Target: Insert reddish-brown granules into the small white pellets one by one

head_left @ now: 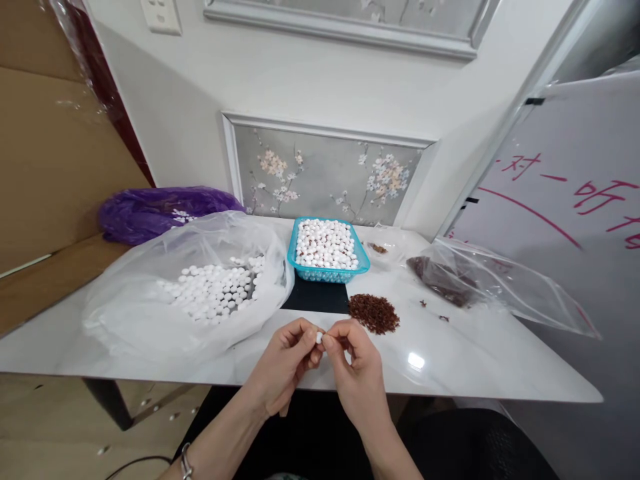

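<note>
Over the table's front edge, my left hand [294, 357] pinches a small white bead [319, 338] between thumb and fingers. My right hand [356, 363] meets it from the other side, its thumb and forefinger closed right at the bead; whatever they grip is too small to make out. Just beyond my right hand lies a heap of small reddish-brown pieces [374, 313]. A turquoise plastic basket [330, 275] behind the hands is full of white beads [326, 245], some showing brown spots. To the left, an open clear plastic bag [140, 313] holds many loose white beads [215, 290].
A black flat pad [315, 295] lies partly under the basket. At right are a zip bag of brown pieces [445, 280] and a small clear bag [383, 247]. A purple bag [165, 210] sits back left. Whiteboard [565, 200] stands right; beads lie on the floor.
</note>
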Tool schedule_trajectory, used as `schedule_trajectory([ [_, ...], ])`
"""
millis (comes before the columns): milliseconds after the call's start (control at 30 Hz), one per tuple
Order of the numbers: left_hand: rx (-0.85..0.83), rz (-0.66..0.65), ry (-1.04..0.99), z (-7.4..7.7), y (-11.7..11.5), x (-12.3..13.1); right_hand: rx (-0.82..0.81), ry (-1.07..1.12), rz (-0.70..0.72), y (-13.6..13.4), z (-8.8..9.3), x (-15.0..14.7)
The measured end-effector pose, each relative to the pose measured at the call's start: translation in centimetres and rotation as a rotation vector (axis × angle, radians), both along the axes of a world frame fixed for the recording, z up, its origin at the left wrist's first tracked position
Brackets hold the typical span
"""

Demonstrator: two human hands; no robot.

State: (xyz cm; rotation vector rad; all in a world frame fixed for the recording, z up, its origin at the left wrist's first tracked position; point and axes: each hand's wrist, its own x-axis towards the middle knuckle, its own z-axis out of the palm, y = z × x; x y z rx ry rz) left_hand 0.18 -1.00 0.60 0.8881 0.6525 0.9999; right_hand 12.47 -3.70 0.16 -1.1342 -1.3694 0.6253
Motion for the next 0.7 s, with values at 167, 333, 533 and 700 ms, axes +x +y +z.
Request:
schedule_trajectory([
  [167, 0.023, 0.024, 0.048, 0.1, 0.0, 0.1, -0.088, 0.042, 0.016, 0.0, 0.2, -0.3],
  [333, 0.047, 0.040, 0.081, 0.1, 0.1, 0.1, -0.195, 0.203, 0.074, 0.4, 0.4, 0.0],
  [533, 0.017, -0.039, 0.010, 0.2, 0.2, 0.0, -0.259, 0.302, 0.401, 0.6, 0.1, 1.3],
  [700, -0.025, -0.035, -0.005, 0.3, 0.2, 0.0, -0.189, 0.113, 0.491, 0.1, 1.0, 2.2],
])
